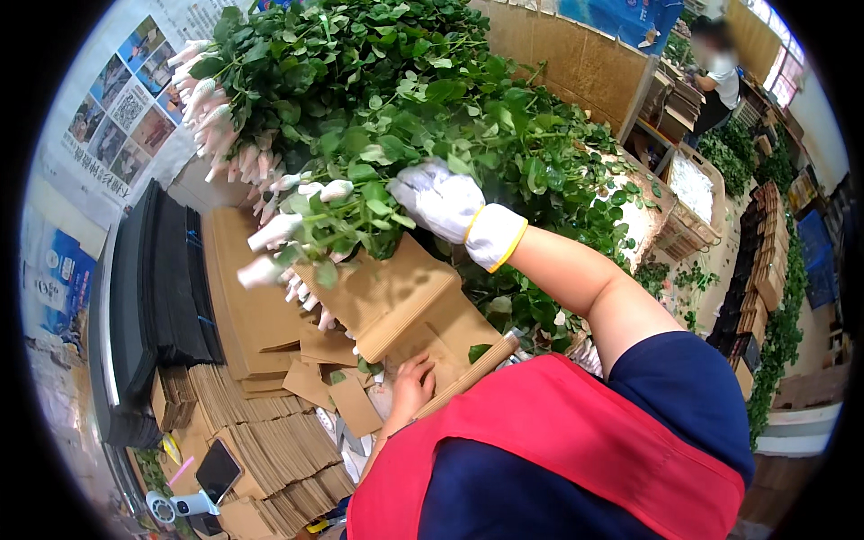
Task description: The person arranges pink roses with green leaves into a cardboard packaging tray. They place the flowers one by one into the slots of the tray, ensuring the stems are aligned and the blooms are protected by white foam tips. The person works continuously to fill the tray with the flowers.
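Over the leafy heap, my right hand (pixel 438 202), in a white glove with a yellow-edged cuff, is closed around rose stems (pixel 367 216). Their buds, in pale net sleeves (pixel 275 232), point left; the nearest ones look blurred. Below them a stack of brown cardboard sheets (pixel 396 301) lies tilted. My bare left hand (pixel 412 383) rests on the cardboard by its lower edge, close to my red apron, fingers loosely stretched and apparently holding nothing. Leaves and the glove hide where the stems are gripped.
A large heap of roses (pixel 360 81) fills the back of the bench, against a wooden board (pixel 567 63). Black folded sheets (pixel 166 279) and piled cardboard (pixel 270 432) stand at left, near a phone (pixel 219 471). Another person (pixel 717 81) is at the far right, beyond a crate (pixel 688 202).
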A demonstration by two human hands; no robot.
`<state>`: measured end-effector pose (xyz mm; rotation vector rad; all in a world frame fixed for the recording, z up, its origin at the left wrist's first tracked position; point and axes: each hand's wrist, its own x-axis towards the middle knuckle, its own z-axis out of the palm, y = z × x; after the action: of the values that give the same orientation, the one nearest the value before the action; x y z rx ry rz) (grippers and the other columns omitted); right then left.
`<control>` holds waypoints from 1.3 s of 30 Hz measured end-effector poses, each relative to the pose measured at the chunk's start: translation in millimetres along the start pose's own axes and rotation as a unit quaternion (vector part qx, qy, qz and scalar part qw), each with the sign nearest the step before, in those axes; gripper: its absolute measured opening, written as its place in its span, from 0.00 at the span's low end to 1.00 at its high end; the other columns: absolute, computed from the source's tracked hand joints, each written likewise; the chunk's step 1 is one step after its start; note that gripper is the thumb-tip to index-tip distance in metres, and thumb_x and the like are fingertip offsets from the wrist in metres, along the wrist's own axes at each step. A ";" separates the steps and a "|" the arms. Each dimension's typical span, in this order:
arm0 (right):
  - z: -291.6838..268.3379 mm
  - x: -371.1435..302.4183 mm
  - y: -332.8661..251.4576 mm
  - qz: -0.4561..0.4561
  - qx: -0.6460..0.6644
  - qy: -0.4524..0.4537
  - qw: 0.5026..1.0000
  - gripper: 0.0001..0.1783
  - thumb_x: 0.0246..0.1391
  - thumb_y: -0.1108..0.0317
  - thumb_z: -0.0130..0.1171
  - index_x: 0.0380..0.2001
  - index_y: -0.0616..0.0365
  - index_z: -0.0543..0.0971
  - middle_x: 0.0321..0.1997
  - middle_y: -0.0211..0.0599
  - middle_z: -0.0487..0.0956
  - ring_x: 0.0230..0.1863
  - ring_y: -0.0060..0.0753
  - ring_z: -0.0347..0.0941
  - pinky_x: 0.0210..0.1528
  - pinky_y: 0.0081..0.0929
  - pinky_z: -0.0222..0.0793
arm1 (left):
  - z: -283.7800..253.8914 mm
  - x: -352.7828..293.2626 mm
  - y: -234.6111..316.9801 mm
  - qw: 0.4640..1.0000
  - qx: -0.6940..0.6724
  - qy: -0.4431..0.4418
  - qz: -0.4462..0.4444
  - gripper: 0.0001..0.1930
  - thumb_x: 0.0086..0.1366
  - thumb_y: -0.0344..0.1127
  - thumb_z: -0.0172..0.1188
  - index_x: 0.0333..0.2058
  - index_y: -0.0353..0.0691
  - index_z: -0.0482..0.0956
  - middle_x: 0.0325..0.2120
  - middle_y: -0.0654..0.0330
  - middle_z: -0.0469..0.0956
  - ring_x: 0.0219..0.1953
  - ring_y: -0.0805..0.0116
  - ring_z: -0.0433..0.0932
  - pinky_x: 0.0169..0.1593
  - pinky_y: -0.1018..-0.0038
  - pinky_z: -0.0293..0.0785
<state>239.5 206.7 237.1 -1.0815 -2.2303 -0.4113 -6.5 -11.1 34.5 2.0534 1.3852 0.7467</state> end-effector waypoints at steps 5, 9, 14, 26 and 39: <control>27.1 -57.9 33.5 -0.027 -0.034 -0.208 0.977 0.21 0.47 0.65 0.62 0.47 0.52 0.79 0.46 0.42 0.82 0.47 0.46 0.79 0.53 0.40 0.74 | 3.3 6.3 -2.4 1.000 0.005 -0.006 0.022 0.12 0.59 0.29 0.63 0.42 0.37 0.85 0.51 0.52 0.80 0.54 0.50 0.75 0.58 0.62 0.73; -14.9 -6.7 25.6 0.178 0.132 -0.018 0.975 0.11 0.52 0.64 0.60 0.39 0.50 0.83 0.37 0.40 0.84 0.37 0.47 0.82 0.41 0.39 0.80 | -0.4 -3.4 -3.1 1.000 -0.004 0.001 -0.012 0.12 0.59 0.29 0.62 0.42 0.37 0.84 0.51 0.52 0.79 0.54 0.50 0.75 0.58 0.61 0.73; 17.1 33.6 93.5 0.114 -0.024 -0.202 0.972 0.17 0.52 0.61 0.61 0.45 0.53 0.79 0.40 0.51 0.83 0.43 0.53 0.81 0.47 0.46 0.76 | 3.5 2.1 -0.8 1.000 -0.011 -0.005 -0.004 0.12 0.59 0.29 0.62 0.42 0.37 0.84 0.51 0.52 0.79 0.54 0.49 0.75 0.58 0.61 0.73; -24.4 48.0 108.8 0.083 -0.090 -0.148 0.981 0.30 0.51 0.65 0.62 0.60 0.36 0.72 0.48 0.50 0.80 0.41 0.57 0.80 0.44 0.47 0.77 | 0.9 1.7 2.1 1.000 -0.023 -0.001 -0.007 0.11 0.59 0.26 0.61 0.41 0.35 0.84 0.51 0.51 0.79 0.55 0.48 0.74 0.58 0.61 0.73; -124.6 -185.4 42.6 0.050 -0.082 -0.167 0.981 0.13 0.55 0.73 0.55 0.44 0.54 0.80 0.37 0.42 0.81 0.37 0.45 0.78 0.38 0.36 0.75 | -21.0 17.7 -7.1 0.905 -0.331 -0.082 -0.255 0.21 0.73 0.47 0.52 0.54 0.39 0.80 0.51 0.53 0.79 0.55 0.57 0.76 0.59 0.62 0.71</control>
<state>410.0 58.4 211.8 -1.4333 -2.4501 -0.3989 -20.2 10.6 46.6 1.1343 1.2597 0.6658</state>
